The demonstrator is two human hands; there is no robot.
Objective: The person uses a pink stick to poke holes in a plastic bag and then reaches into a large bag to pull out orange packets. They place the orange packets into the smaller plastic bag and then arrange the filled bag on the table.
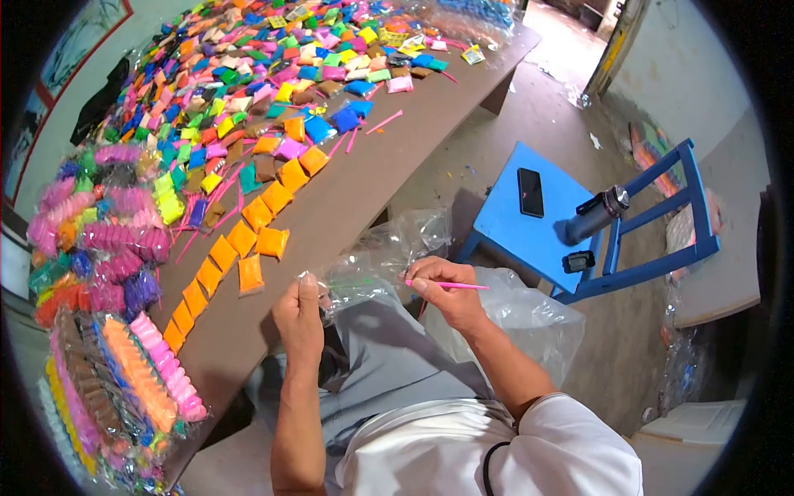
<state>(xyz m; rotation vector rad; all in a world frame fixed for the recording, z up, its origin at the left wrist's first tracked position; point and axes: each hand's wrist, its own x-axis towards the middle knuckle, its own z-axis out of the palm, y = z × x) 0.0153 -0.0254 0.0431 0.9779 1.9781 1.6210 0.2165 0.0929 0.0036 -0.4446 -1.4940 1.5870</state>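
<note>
My left hand (pixel 299 318) is closed with the thumb up, gripping one side of a transparent plastic bag (pixel 364 263) over my lap. Pinched in my right hand (pixel 447 291) is a thin pink plastic stick (pixel 463 286), pointing right; its fingertips are at the other side of the bag. Left of my left hand, on the brown table (pixel 347 194), small orange packets form a slanting row, with one orange packet (pixel 251 274) lying just beside it, nearest my hand.
A large heap of colourful packets (pixel 273 58) covers the far table. Bundled packet strips (pixel 136 372) lie at the left. Several loose pink sticks (pixel 385 121) lie near the heap. On a blue chair (pixel 496 215) are a phone (pixel 531 193), a flask (pixel 597 217) and a small black object (pixel 578 262).
</note>
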